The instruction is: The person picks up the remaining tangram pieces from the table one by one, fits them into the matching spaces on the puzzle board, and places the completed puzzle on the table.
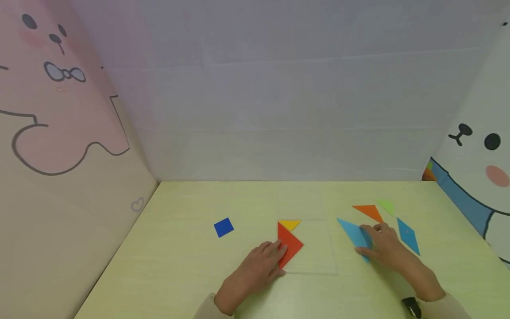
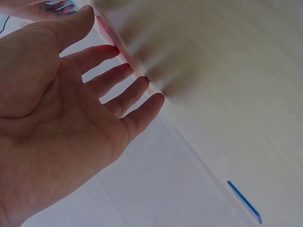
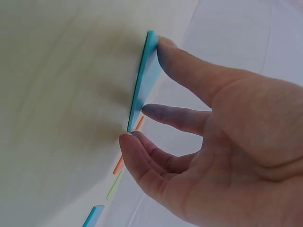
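On a pale desk (image 1: 179,266), we see a left hand (image 1: 263,265) lay extended, uncurled fingers over a red triangle (image 1: 291,243) along the left side of a clear tray (image 1: 314,273). Toward the desk's right edge, the right hand (image 1: 385,246) grips a light-blue triangle (image 1: 353,231) between thumb and fingertips; whether it is off the surface we cannot tell.

We judge the thin piece could slip or skid if that fingertip hold is uneven. An orange triangle (image 1: 368,212), just beyond the right fingers toward the desk's far right corner, risks a knock from a careless swing. Sideways pressure from the left hand might drive the red piece into the yellow triangle (image 1: 289,224) at its upper end, and the tray's faint rim, easily missed, could catch an incoming edge.
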A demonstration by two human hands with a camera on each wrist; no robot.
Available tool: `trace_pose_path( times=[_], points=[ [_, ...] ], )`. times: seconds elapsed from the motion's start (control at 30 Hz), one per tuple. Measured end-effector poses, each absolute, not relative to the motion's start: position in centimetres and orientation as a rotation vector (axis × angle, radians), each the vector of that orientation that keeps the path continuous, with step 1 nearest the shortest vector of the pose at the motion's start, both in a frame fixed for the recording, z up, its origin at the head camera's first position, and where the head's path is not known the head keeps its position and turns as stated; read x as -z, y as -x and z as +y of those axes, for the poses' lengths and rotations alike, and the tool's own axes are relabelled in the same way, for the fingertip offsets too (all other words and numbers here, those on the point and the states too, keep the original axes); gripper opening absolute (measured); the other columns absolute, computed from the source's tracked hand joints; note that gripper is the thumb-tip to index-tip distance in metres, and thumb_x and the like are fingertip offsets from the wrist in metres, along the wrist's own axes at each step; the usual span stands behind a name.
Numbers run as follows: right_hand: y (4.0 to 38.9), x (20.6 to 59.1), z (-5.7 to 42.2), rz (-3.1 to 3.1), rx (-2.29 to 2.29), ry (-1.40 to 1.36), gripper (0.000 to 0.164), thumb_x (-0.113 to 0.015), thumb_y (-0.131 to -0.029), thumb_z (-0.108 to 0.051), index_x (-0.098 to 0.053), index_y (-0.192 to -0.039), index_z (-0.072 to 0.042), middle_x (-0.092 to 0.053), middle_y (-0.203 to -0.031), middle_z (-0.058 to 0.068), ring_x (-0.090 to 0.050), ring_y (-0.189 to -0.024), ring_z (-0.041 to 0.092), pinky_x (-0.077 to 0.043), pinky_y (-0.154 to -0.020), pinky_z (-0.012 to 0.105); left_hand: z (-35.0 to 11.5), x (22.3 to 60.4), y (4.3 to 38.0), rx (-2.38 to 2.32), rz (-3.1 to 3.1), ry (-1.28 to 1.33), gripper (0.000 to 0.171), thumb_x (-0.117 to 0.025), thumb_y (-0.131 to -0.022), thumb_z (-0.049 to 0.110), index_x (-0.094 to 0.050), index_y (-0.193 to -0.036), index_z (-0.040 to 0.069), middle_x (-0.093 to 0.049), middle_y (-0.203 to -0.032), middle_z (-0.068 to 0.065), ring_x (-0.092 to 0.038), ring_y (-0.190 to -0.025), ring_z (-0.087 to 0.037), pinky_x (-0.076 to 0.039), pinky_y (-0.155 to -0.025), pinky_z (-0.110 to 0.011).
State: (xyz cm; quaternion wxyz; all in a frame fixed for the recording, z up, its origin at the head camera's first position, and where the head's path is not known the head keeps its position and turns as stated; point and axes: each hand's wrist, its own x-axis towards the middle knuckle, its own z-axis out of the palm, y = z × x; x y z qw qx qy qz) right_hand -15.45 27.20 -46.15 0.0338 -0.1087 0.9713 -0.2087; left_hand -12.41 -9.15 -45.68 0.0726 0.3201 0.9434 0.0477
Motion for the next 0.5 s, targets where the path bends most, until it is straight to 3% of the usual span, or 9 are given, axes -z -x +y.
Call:
trace_pose_path(
  times=[0.27,0.5],
  points=[
    [16.0,46.6,27.3,2.954,0.629,0.269,0.072,-0.083,-0.087,-0.027,-0.05,-0.134,0.017,-0.048,-0.114,0.04,-0.05,-0.103,0.054,-0.048,-0.082,0.063,-9.4,46.3,12.6,-0.168,2.846,-0.998,0.059,-0.061,-0.103,0.04,-0.047,-0.156,0.016,-0.043,-0.16,-0.004,-0.045,-0.14,-0.023,-0.043,-0.112,-0.037],
    [16.2,46.9,26.9,2.95,0.734,0.203,0.07,-0.084,-0.087,-0.02,-0.048,-0.131,0.021,-0.039,-0.118,0.044,-0.053,-0.094,0.043,-0.05,-0.081,0.058,-9.6,47.2,12.9,-0.182,2.852,-1.018,0.06,-0.061,-0.103,0.04,-0.047,-0.156,0.016,-0.044,-0.159,-0.004,-0.045,-0.14,-0.022,-0.044,-0.111,-0.036]
  ],
)
